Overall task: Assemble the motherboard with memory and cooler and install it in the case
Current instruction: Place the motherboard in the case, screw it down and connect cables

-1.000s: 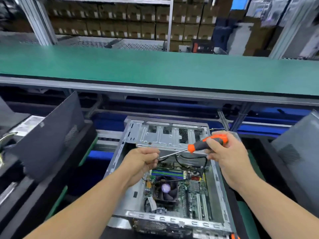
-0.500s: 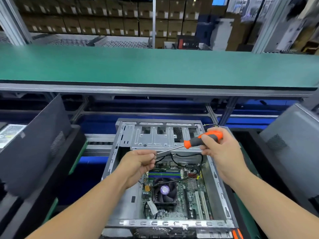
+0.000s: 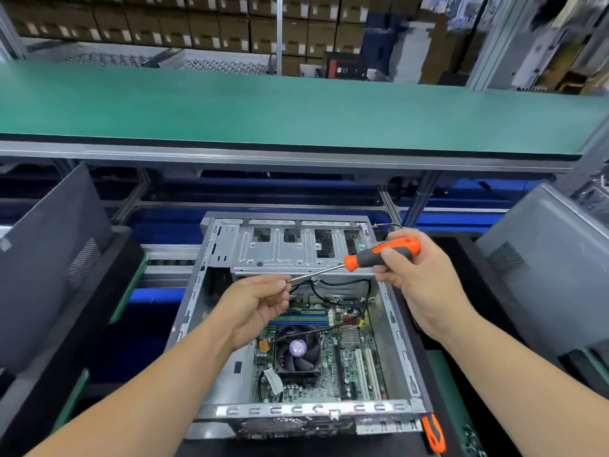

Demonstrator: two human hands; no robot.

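Open grey steel computer case (image 3: 400,328) at 6 o'clock, green motherboard (image 3: 349,364) with black fan cooler (image 3: 298,351) seated inside. Right hand (image 3: 417,275) grips orange-and-grey-handled screwdriver (image 3: 379,255) above it; left hand (image 3: 255,305) fingertips pinch the shaft tip. Second orange screwdriver (image 3: 433,433) at 5 o'clock.

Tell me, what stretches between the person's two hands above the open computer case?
In the head view, the screwdriver's bare metal shaft spans it: right hand grips the orange handle, left hand pinches at the tip.
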